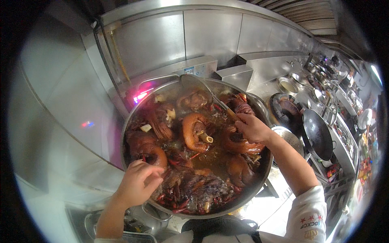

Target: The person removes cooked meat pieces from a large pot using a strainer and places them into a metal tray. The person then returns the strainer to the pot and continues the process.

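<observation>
A large round metal pot (124, 130) before me holds braised meat in dark brown liquid. My right hand (252, 127) grips the wooden handle (229, 113) of a round-headed metal ladle or skimmer (194, 86), whose head lies at the pot's far side. Near the middle sits a curled brown pork knuckle (190, 133) with a bone end (207, 139) sticking out. Over the left front rim hovers my left hand (138, 182), fingers loosely bent and seemingly holding nothing. Just beyond it is another glossy knuckle (158, 156). Red chilies (182, 206) float along the near edge.
A black wok (317, 135) and a perforated metal strainer (288, 139) stand to the right, by a burner (282, 106). Steel wall panels (212, 33) rise behind the pot. At lower left are metal containers (139, 220). Other people (364, 120) appear far right.
</observation>
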The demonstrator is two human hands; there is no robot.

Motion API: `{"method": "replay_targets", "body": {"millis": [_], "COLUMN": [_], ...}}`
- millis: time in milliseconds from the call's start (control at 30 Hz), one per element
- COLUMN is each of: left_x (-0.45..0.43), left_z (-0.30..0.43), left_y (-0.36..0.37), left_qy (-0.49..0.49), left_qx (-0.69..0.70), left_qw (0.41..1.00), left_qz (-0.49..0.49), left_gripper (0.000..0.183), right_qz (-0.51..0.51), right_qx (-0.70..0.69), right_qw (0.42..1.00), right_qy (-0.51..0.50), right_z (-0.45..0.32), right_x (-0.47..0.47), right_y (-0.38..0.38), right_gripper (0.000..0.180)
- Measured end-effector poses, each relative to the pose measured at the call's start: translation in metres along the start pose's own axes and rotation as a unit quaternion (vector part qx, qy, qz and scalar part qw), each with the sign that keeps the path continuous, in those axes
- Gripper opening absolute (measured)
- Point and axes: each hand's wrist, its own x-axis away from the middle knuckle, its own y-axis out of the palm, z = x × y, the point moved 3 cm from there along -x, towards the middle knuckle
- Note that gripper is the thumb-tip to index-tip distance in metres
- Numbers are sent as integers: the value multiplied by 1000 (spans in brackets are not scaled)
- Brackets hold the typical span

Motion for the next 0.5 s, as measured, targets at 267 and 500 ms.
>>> {"method": "replay_targets", "body": {"millis": [267, 500], "left_x": [6, 5], "left_z": [-7, 2], "left_y": [2, 0], "left_qy": [-36, -20], "left_qx": [15, 2], "left_qw": [999, 1000], "left_qz": [-8, -16], "left_gripper": [22, 18], "right_qz": [26, 5], "right_qx": [-2, -64], "right_qw": [999, 998], "right_qy": [-19, -28], "right_z": [1, -5], "right_x": [16, 13], "right_y": [-7, 5], "right_gripper": [24, 16]}}
